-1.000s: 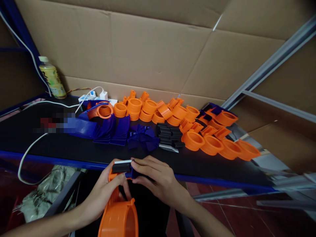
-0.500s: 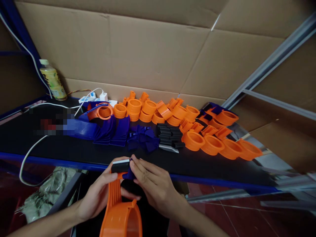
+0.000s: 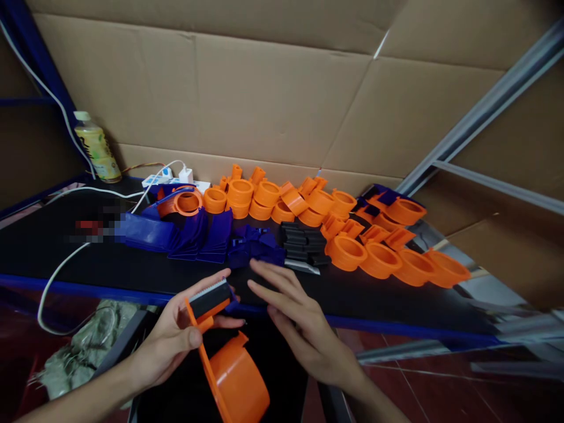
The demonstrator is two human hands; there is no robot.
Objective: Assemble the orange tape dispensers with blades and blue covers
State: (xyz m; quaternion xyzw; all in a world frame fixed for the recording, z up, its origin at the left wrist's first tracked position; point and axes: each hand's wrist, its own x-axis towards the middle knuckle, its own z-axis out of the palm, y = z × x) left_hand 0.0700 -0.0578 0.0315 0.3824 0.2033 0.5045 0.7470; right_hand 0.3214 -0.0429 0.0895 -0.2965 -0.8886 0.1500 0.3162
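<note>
My left hand (image 3: pixel 174 335) is closed round an orange tape dispenser (image 3: pixel 231 376), thumb on its flat arm, fingers behind it. A black toothed blade piece (image 3: pixel 210 298) sits at the dispenser's top end, tilted to the left. My right hand (image 3: pixel 299 320) is open just right of it, fingers stretched out flat over the table's front edge, holding nothing. Beyond the fingertips lies a pile of small dark blue parts (image 3: pixel 255 245).
On the black table (image 3: pixel 88 258) lie rows of orange dispenser bodies (image 3: pixel 379 255), a stack of black blade pieces (image 3: pixel 302 241), and blue plates (image 3: pixel 194 232). A power strip (image 3: pixel 174 176) with white cables and a drink bottle (image 3: pixel 97 148) stand at the back left. Cardboard lines the wall.
My right hand has let go of the dispenser's top and opened, moving right. My left hand has tilted the dispenser so its round end swings to the right.
</note>
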